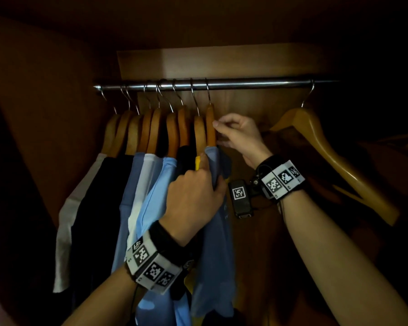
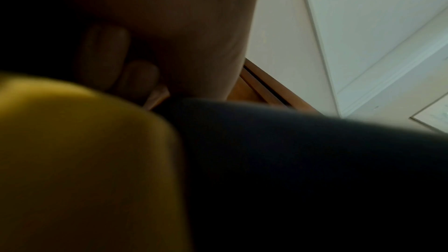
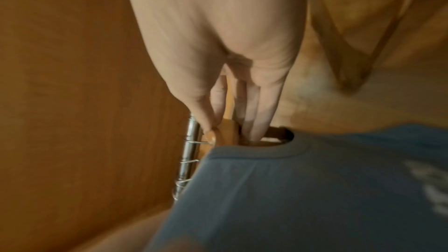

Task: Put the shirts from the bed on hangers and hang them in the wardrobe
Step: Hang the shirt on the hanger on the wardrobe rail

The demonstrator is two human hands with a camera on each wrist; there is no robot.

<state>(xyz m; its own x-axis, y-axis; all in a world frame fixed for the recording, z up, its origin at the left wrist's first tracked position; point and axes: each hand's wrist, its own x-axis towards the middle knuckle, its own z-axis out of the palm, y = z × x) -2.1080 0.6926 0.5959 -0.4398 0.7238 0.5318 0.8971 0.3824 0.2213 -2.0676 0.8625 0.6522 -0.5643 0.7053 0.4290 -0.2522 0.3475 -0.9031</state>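
Observation:
A blue shirt hangs on the rightmost loaded wooden hanger, whose hook sits on the steel rail. My right hand pinches that hanger just below its hook, thumb on the front and fingers behind. The right wrist view shows this grip above the shirt's collar. My left hand grips the blue shirt at its left shoulder. Its curled fingers lie above yellow fabric and dark blue fabric.
Several wooden hangers with white, black, blue and yellow shirts are packed along the rail's left half. An empty wooden hanger hangs alone at the rail's right end. Brown wardrobe walls close in on both sides.

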